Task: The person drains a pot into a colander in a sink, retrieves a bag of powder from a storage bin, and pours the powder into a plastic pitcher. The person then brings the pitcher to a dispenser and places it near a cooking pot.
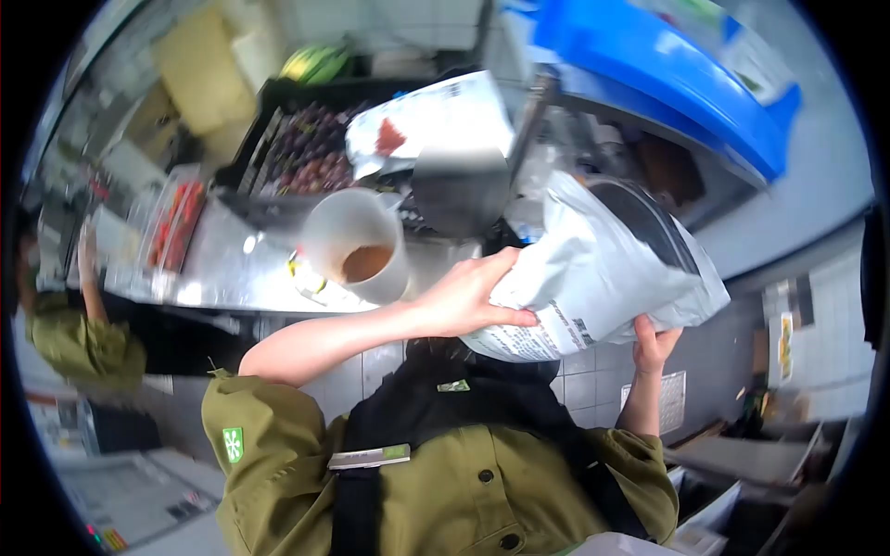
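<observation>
A large white bag with printed text is held up in front of the chest, tilted, between both hands. My left hand grips its left end, thumb across the printed side. Under its right part, my right hand has its fingers closed on the lower edge. Behind the bag shows a dark round-rimmed container, partly hidden. To the left of the bag, a translucent pitcher with some brown contents stands on the metal counter, beside my left forearm.
A black crate of grapes stands at the back with a white packet on it. A blue tray is at upper right. Clear boxes of red fruit sit at left, near a co-worker's arm. A blurred dark container stands mid-counter.
</observation>
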`<state>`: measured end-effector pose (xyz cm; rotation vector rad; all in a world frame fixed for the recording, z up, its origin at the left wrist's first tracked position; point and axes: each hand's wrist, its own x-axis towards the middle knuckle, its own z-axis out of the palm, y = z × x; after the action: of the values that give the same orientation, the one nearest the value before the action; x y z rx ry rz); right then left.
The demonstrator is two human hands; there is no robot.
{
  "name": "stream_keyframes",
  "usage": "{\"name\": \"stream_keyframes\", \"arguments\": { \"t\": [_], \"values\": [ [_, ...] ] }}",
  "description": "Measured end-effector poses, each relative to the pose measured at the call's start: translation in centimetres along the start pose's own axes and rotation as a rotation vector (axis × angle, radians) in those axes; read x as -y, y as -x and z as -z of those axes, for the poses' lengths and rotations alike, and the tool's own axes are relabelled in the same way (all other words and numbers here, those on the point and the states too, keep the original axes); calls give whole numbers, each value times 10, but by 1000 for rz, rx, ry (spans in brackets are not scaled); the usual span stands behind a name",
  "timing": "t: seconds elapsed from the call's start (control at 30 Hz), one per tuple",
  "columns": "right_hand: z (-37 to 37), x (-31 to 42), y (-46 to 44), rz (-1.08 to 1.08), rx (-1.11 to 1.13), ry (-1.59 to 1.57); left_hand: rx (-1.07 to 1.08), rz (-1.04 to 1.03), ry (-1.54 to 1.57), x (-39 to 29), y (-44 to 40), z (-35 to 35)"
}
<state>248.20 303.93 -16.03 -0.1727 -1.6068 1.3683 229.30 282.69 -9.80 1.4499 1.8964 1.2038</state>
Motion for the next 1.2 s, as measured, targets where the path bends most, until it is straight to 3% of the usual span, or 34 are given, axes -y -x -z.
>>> {"name": "stream_keyframes", "arguments": {
  "t": [0.03,0.13,0.23,0.33,0.5,0.57,0.6,0.63,0.7,0.77,0.83,0.9,0.97,1.07,1.17,1.2],
  "values": [
    [1,5,4,26,-196,-133,26,-44,-31,-5,-6,-4],
    [43,32,-9,-13,-1,-25,65,8,-32,-9,-13,-19],
    [16,49,-28,-86,136,315,-80,23,66,25,-5,-27],
    [-3,22,-36,-334,167,155,-274,60,65,52,6,-38],
    [-42,-46,-42,-351,252,69,-600,48,19,125,18,-61],
    [-54,-64,-50,-438,304,118,-560,121,70,131,22,-57],
    [-61,-68,-56,-293,291,58,-566,118,18,131,21,-55],
    [-65,-71,-62,-303,315,29,-625,25,-82,131,23,-55],
    [-65,-83,-76,-406,400,25,-767,-163,191,110,17,-46],
    [-71,-76,-87,-444,470,74,-1005,-261,224,79,11,-36],
    [-77,-79,-98,-230,538,151,-943,-131,82,69,17,-29],
    [-86,-80,-108,-181,527,285,-996,-214,-60,65,19,-30],
    [-98,-78,-112,-17,413,371,-986,-249,-173,58,19,-29],
    [-94,-39,-103,43,202,270,-944,-235,-310,47,23,-32],
    [-114,21,-64,364,351,237,-958,-246,-423,39,28,-33],
    [-127,35,-60,711,530,435,-952,-230,-436,38,31,-33]
  ]
}}
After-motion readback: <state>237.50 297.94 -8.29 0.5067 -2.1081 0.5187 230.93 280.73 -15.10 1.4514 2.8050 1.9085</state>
